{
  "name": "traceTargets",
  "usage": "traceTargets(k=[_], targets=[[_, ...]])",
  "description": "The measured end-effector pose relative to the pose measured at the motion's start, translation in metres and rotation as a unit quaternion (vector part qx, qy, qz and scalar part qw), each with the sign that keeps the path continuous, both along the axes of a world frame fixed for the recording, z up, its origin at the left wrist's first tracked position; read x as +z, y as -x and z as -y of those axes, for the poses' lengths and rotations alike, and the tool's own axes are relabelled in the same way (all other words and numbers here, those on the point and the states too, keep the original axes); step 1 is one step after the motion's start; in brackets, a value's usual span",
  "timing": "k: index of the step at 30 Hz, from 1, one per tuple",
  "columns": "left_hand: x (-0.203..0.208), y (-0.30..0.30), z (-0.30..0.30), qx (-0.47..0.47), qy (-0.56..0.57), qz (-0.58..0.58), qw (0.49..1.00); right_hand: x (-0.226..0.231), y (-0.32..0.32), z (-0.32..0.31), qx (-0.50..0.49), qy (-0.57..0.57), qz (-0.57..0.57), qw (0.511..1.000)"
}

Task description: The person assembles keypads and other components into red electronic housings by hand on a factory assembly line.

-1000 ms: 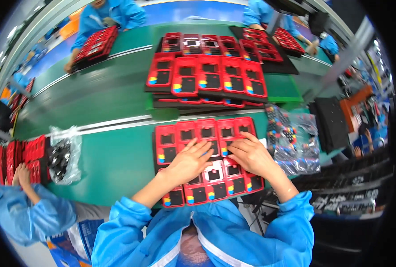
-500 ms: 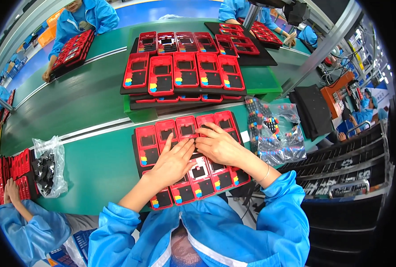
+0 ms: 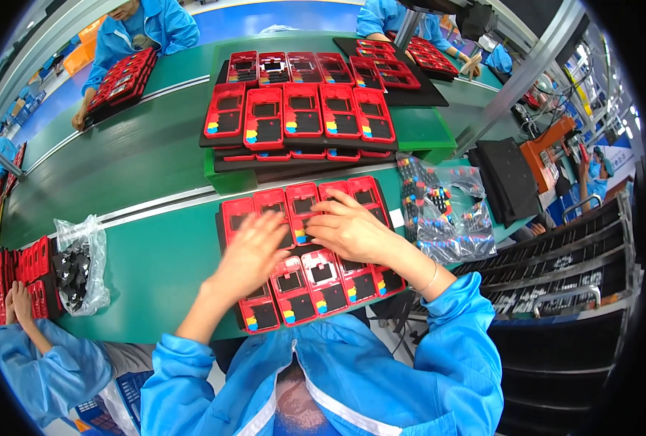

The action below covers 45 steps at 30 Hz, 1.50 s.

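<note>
In front of me lies a black tray [image 3: 220, 236] with two rows of red plastic device housings [image 3: 292, 289]. Each has a rectangular window and a dark panel, many with yellow, blue and red key pieces at a corner. My left hand [image 3: 249, 251], blurred by motion, hovers over the left side of the tray with its fingers stretched out. My right hand [image 3: 352, 231] rests over the middle of the far row, fingers spread and bent down onto a housing with coloured keys [image 3: 300, 231]. I see nothing held in either hand; the right fingertips are partly hidden.
Beyond the tray, stacked trays of red housings [image 3: 303, 112] stand on a green support [image 3: 228, 182]. To the right lie a clear bag of coloured keypads [image 3: 450, 211] and black sheets [image 3: 508, 182]. A bag of black parts [image 3: 79, 269] lies left, beside a co-worker's hands [image 3: 19, 301].
My left hand has moved left, away from my right hand, uncovering more of the housings in the middle. The right hand has shifted slightly left and up.
</note>
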State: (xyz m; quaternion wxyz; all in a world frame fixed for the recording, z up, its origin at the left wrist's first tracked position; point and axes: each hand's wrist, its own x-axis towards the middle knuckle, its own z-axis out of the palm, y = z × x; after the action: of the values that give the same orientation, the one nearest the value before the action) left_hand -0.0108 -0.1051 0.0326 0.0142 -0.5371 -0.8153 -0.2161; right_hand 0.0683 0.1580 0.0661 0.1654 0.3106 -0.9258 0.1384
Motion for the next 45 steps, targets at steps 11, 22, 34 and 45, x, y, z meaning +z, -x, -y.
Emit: traceTargets(k=[11, 22, 34, 45], targets=[[-0.008, -0.002, 0.034, 0.001, 0.085, -0.073, 0.994, -0.008, 0.018, 0.036, 0.034, -0.058, 0.017, 0.998], [-0.007, -0.002, 0.032, 0.003, 0.064, -0.057, 0.996, -0.011, 0.027, 0.038, 0.031, -0.08, 0.008, 0.996], [-0.007, 0.002, 0.064, 0.017, 0.039, 0.012, 0.999, -0.014, 0.028, 0.043, 0.055, 0.027, 0.04, 0.997], [-0.009, -0.018, 0.059, 0.065, 0.07, -0.088, 0.992, 0.0, -0.016, 0.071, 0.004, 0.025, 0.023, 0.999]])
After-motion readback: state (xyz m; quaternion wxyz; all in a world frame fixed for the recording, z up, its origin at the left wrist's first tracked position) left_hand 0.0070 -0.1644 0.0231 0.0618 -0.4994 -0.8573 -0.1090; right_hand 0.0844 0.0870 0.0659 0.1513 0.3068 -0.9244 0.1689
